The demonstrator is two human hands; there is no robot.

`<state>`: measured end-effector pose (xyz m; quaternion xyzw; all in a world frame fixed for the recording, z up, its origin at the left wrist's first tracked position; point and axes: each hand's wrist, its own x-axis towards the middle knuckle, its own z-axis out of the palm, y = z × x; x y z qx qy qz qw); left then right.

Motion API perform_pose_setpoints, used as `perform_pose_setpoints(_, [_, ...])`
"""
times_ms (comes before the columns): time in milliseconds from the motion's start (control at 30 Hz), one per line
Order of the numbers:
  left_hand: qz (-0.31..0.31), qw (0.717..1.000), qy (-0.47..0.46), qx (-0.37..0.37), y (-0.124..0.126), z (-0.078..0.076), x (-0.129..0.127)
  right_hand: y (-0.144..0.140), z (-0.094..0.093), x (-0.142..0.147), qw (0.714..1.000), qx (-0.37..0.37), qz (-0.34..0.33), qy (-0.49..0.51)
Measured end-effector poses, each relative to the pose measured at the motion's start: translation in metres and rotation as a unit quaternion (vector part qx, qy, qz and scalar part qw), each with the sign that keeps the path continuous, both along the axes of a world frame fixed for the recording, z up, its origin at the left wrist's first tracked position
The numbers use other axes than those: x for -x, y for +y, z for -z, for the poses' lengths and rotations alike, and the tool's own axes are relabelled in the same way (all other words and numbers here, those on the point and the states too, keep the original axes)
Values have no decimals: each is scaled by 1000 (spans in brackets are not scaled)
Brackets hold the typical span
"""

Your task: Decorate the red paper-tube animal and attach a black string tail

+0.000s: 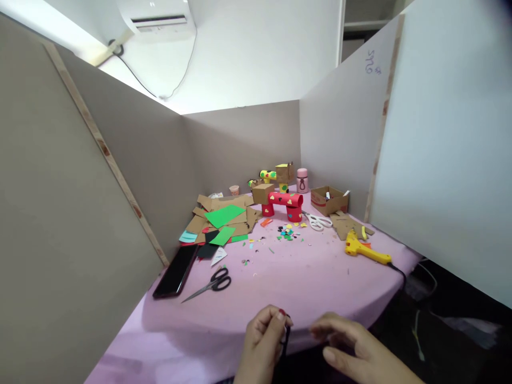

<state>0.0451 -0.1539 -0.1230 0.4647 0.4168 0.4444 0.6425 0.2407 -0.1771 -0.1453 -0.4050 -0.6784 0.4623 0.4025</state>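
At the front edge of the table, my left hand [263,341] pinches a thin black strip [287,337] between thumb and fingers; whether it is paper or something else I cannot tell. To its right, my right hand [354,346] is held with thumb and fingers apart and nothing between them. Black-handled scissors [214,282] lie on the pink cloth [304,288] ahead of my left hand. Farther off stands a red paper-covered tube figure [286,199] with heart stickers and a cardboard box [263,193] at its left end.
Cardboard and green paper sheets [224,215] are piled at left, near a dark phone [176,271]. Paper scraps [288,232] lie mid-table. On the right are white scissors [318,221], a yellow glue gun [366,249] and an open carton [328,200]. A pink flask [302,181] stands behind.
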Motion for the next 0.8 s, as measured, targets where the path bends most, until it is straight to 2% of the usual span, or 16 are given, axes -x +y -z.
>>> perform_pose_setpoints(67, [17, 1000, -3, 2, -3, -1, -4, 5, -5, 17, 998, -8, 4, 57])
perform_pose_setpoints(200, [20, 1000, 20, -4, -2, 1, -5, 12, -4, 38, 994, 37, 30, 103])
perform_pose_setpoints(300, [-4, 999, 32, -12, 3, 10, -1, 11, 3, 36, 990, 70, 50, 111])
perform_pose_setpoints(433, [-17, 1000, -4, 2, 8, 18, -2, 6, 7, 29, 989, 90, 28, 110])
perform_pose_setpoints(633, [6, 1000, -11, 9, 2, 9, -6, 8, 2, 40, 985, 81, 31, 150])
perform_pose_setpoints(800, [8, 1000, -5, -9, -1, 5, -4, 9, 7, 41, 993, 53, 52, 92])
